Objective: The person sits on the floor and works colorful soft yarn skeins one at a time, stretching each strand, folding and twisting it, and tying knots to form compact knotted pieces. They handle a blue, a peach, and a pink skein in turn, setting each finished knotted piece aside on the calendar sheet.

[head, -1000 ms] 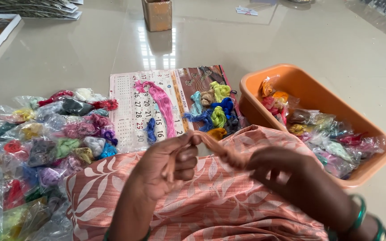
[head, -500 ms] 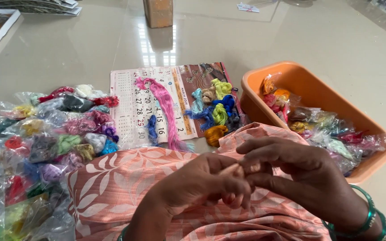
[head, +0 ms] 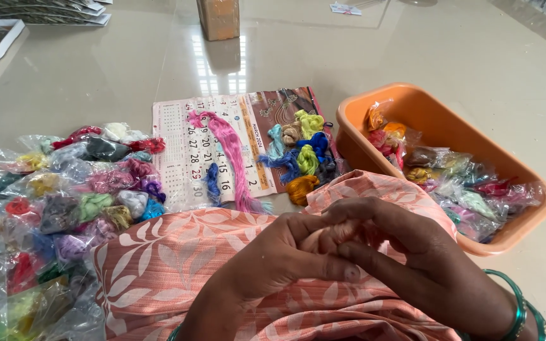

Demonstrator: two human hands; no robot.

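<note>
Both hands have come together: left hand (head: 285,256) and right hand (head: 406,252) pinch, maybe, thread over peach leafy cloth (head: 159,271).

An orange tub (head: 361,126) of bagged threads sits right of a calendar sheet (head: 178,151).

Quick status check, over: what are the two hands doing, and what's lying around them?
Left hand and right hand pressed together, pinching peach leaf-print cloth. Pink thread skein lies on calendar sheet beyond. Orange plastic tub at right. Nothing between.
</note>
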